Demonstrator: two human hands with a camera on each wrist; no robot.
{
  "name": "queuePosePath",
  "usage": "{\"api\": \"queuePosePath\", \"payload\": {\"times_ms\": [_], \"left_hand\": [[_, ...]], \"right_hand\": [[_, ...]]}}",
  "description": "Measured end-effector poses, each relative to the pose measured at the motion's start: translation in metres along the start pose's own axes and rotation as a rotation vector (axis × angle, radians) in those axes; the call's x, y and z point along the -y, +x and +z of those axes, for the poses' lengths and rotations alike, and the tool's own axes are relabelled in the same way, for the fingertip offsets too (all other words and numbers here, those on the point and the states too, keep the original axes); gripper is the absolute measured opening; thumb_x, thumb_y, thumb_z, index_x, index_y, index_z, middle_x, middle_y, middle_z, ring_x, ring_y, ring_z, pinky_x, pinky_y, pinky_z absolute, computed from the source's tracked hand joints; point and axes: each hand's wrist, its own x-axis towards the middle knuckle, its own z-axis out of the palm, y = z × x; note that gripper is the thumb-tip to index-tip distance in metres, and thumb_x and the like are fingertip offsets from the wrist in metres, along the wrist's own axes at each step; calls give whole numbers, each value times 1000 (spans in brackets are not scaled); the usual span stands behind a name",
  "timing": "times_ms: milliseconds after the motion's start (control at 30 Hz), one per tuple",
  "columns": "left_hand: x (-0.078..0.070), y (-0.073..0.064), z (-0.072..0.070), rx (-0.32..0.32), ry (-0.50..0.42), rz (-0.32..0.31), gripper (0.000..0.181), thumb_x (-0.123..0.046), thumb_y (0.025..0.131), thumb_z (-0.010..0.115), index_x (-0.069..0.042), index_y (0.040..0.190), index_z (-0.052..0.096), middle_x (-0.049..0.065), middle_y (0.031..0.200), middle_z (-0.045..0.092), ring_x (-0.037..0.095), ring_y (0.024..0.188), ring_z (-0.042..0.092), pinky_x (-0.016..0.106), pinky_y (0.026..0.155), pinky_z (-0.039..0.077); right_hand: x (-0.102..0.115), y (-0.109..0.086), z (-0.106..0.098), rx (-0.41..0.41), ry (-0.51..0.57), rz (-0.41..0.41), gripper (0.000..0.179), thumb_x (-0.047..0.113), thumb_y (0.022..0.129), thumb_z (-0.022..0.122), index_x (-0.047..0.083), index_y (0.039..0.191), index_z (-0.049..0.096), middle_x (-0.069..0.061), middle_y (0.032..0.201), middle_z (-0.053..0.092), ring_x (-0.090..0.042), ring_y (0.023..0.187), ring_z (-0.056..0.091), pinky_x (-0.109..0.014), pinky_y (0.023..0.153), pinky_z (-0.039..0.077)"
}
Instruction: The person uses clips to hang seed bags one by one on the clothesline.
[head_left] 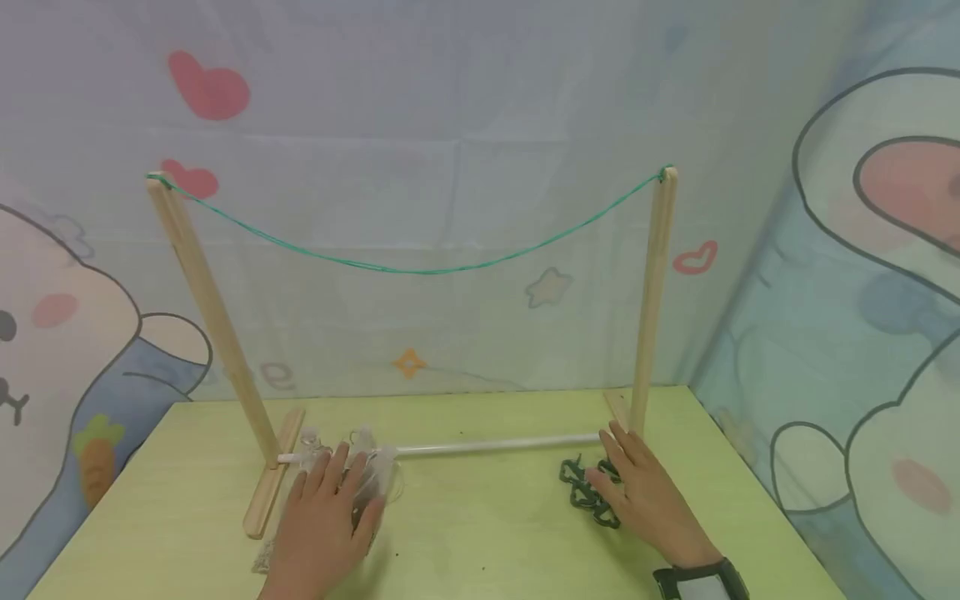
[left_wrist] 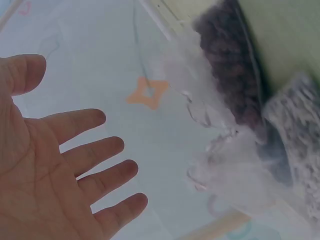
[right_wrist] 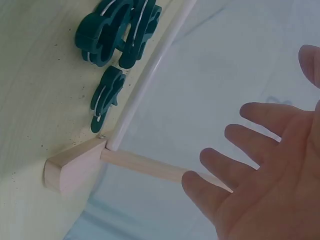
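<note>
My left hand (head_left: 322, 517) hovers with spread, straight fingers in front of some sheer drawstring bags (head_left: 382, 475), holding nothing. In the left wrist view, one clear bag shows dark contents (left_wrist: 232, 65) and another has greyish, grainy contents (left_wrist: 300, 135). The hand stands apart from them there. On the right, my right hand (head_left: 648, 496), fingers extended, is above and beside several dark green plastic clips (head_left: 588, 492) on the table. The right wrist view shows its bare palm (right_wrist: 280, 200), with the clips (right_wrist: 105, 35) lying away from it. Part of the clips is hidden behind this hand in the head view.
A frame stands on the pale yellow table (head_left: 465, 517): a left wooden post (head_left: 213, 317), a right wooden post (head_left: 654, 300) and a white rod (head_left: 495, 446) low between them. Green string (head_left: 420, 272) sags between the post tops. Behind hangs a printed cloth (head_left: 450, 100).
</note>
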Motion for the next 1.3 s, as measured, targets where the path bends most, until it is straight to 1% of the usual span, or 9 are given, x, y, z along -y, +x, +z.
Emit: {"api": "queuePosePath", "payload": {"times_ms": [100,300,467,533,733,867,967,1067,1300], "left_hand": [[-11,3,3,-27,-26,26,59,-43,103,60,-3,146,57,25,152,51,48,137,50,67,107,43],[-36,10,11,3,-49,73,60,-44,105,57,-5,150,52,21,155,49,43,140,48,61,114,39],[-58,18,21,34,-99,138,58,-44,108,52,-6,152,51,19,157,46,39,142,46,54,120,34],[-66,21,26,44,-111,166,57,-44,109,50,-6,151,52,19,157,45,38,141,47,53,119,35],[-87,24,43,71,-117,229,55,-43,109,50,-7,150,53,16,156,48,35,140,49,50,117,39],[-97,25,51,131,-83,243,56,-46,108,49,-10,151,53,14,154,51,34,139,51,50,114,42],[-101,26,54,195,-41,241,60,-51,107,48,-12,152,52,11,156,50,32,140,51,50,113,43],[-105,27,58,237,-14,243,62,-54,106,49,-14,153,51,10,157,49,32,141,50,51,113,44],[-109,25,69,238,20,272,62,-57,104,49,-17,152,53,7,155,52,30,138,53,50,110,47]], "right_hand": [[1,1,-2,-3,16,-5,65,37,107,57,-6,154,42,-29,161,35,-55,146,31,-71,109,37],[1,5,-3,-19,7,-9,58,31,104,64,-6,147,53,-27,154,46,-53,140,42,-67,105,44],[-4,7,3,-35,-12,-17,43,17,98,72,-7,134,64,-27,139,59,-50,127,55,-64,101,49],[-6,8,7,-29,-7,-22,37,11,95,73,-6,128,67,-25,130,64,-46,120,61,-60,98,52],[-10,11,15,52,-3,7,24,2,89,72,-4,113,73,-13,107,70,-30,98,67,-47,85,58],[-13,13,18,121,-26,57,24,-2,85,71,-4,109,74,-12,101,70,-29,94,68,-46,82,59],[-15,13,19,144,-40,76,21,-5,83,72,-4,103,75,-12,96,70,-28,90,68,-45,79,59],[-16,13,21,152,-62,90,15,-5,83,73,0,97,75,-8,89,68,-23,82,65,-42,72,58],[-18,15,27,160,-98,143,10,-4,82,77,5,85,74,-4,80,66,-16,73,60,-39,67,55]]}}
